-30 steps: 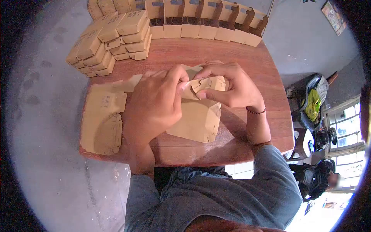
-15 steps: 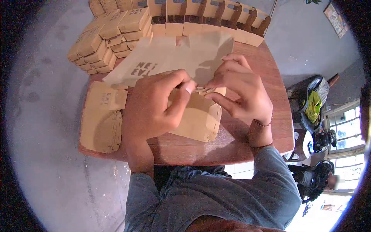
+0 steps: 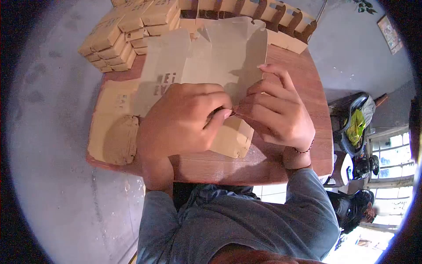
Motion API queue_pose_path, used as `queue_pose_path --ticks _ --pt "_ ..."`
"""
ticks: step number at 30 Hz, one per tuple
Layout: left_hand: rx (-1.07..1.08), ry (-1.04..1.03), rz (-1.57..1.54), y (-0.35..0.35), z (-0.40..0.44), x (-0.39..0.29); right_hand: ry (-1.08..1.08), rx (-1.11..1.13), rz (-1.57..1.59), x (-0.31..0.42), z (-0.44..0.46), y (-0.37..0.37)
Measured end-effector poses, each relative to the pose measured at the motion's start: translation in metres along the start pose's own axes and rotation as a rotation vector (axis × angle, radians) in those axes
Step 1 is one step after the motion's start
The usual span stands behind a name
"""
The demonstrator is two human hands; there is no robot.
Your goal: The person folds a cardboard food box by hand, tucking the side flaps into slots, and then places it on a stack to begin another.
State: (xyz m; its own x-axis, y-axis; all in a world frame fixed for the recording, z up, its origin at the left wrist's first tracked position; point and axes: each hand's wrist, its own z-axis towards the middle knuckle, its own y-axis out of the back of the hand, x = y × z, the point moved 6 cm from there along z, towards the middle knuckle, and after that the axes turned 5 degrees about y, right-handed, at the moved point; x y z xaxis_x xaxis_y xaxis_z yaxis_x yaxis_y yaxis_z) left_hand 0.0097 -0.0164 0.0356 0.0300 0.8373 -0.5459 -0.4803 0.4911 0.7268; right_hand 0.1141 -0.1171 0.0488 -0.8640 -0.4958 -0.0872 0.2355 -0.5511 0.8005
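A partly unfolded cardboard box blank (image 3: 220,53) with cut-out lettering lies before me, its pale flaps spread away from me and a brown panel towards me. My left hand (image 3: 187,116) is closed, thumb and index finger pinching the blank near its middle fold. Right against it, my right hand (image 3: 279,110) is closed in a pinch at the same spot, its little finger raised. The small piece between the fingertips is mostly hidden. Beside my left wrist lies another flat brown cardboard piece (image 3: 110,132) with printed letters.
Folded brown boxes (image 3: 110,35) are stacked at the table's back left. A row of standing open cartons (image 3: 281,22) runs along the back edge. The wooden table (image 3: 303,101) has a curved right side. Beyond it stands a chair with a yellow-green bag (image 3: 356,125).
The blank's far flaps stand taller and more spread out. My hands have come closer together, and my right fingers have closed from a looser pinch. The whole view has shifted slightly.
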Motion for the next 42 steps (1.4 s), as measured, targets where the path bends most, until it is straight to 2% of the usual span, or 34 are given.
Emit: queue_pose_path --ticks 5,10,19,21,26,29,31,32,34,35,37,38,39,41,42 --pt "0.065 0.006 0.045 -0.003 0.001 -0.001 -0.018 0.034 0.145 -0.003 -0.003 0.001" --pt "0.106 -0.102 -0.065 -0.005 -0.001 0.002 -0.025 0.038 0.224 -0.003 -0.005 0.000" --pt "0.108 -0.144 -0.192 -0.002 -0.006 0.004 0.014 0.025 0.338 0.001 -0.007 -0.002" --pt "0.093 -0.135 -0.177 0.000 -0.008 0.004 0.007 0.006 0.323 0.002 -0.006 -0.001" --pt "0.121 -0.079 -0.123 0.002 -0.010 -0.006 -0.182 0.037 0.400 -0.003 -0.006 -0.006" --pt "0.135 -0.034 -0.083 -0.002 -0.010 -0.006 -0.166 0.021 0.438 -0.003 -0.005 -0.010" --pt "-0.010 -0.162 -0.052 0.003 -0.008 -0.007 -0.161 0.002 0.392 -0.007 -0.004 -0.007" --pt "-0.006 -0.166 -0.050 0.003 -0.007 -0.009 -0.154 -0.013 0.347 -0.010 -0.004 -0.006" --pt "-0.382 -0.233 0.091 0.025 -0.009 -0.020 -0.205 -0.097 0.308 -0.021 -0.005 -0.001" --pt "-0.381 -0.240 0.093 0.022 -0.010 -0.024 -0.253 -0.176 0.272 -0.029 -0.006 0.004" --pt "-0.785 -0.004 -0.050 0.038 -0.025 -0.017 -0.319 -0.260 0.259 -0.037 -0.010 0.004" --pt "-0.756 0.100 -0.066 0.040 -0.025 -0.015 -0.409 -0.383 0.283 -0.041 -0.013 0.006" --pt "-0.757 0.094 -0.062 0.040 -0.023 -0.015 -0.499 -0.505 0.309 -0.046 -0.018 0.008" --pt "-0.726 0.353 -0.190 0.035 -0.014 0.007 -0.466 -0.542 0.331 -0.048 -0.018 0.007" --pt "-0.702 0.325 -0.210 0.028 -0.008 0.015 -0.434 -0.562 0.305 -0.046 -0.018 0.008"
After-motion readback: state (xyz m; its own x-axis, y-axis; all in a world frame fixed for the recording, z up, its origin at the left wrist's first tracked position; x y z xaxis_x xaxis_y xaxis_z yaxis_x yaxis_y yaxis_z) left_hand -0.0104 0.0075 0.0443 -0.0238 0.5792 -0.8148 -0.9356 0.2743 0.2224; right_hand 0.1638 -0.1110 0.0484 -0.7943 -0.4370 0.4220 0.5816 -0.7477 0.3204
